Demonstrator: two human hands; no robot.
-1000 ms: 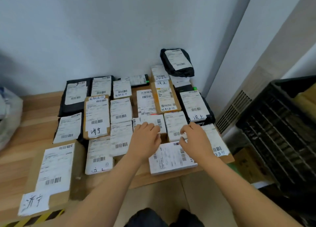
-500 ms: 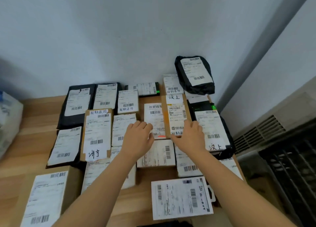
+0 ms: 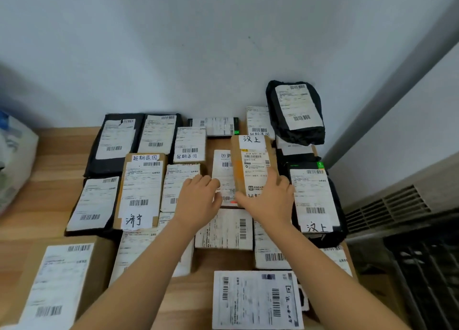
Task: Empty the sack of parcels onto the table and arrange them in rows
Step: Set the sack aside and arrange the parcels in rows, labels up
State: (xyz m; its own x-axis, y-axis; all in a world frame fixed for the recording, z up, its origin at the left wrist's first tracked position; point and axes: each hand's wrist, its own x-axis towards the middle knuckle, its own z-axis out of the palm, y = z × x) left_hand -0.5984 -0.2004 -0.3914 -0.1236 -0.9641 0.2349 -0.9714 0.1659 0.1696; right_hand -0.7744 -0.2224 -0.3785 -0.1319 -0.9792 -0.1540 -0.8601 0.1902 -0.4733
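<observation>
Many labelled parcels lie in rows on the wooden table (image 3: 57,161): black bags, brown boxes and white packets. My right hand (image 3: 269,200) grips the near end of a brown box (image 3: 250,163) marked with handwriting, which sits tilted over its neighbours in the middle rows. My left hand (image 3: 198,200) lies flat beside it, fingertips on a white-labelled parcel (image 3: 222,173). A large flat white parcel (image 3: 255,300) lies at the table's near edge. A black bag parcel (image 3: 295,111) leans on the wall at the back right. The white sack (image 3: 15,156) sits at the far left.
A big brown box (image 3: 59,280) fills the near left corner. The wall stands right behind the back row. To the right of the table are a wall vent (image 3: 387,205) and a black slatted crate (image 3: 427,267) lower down.
Both hands left the flat white parcel at the near edge and reached further back. My right hand has taken hold of the brown box, which now sits tilted.
</observation>
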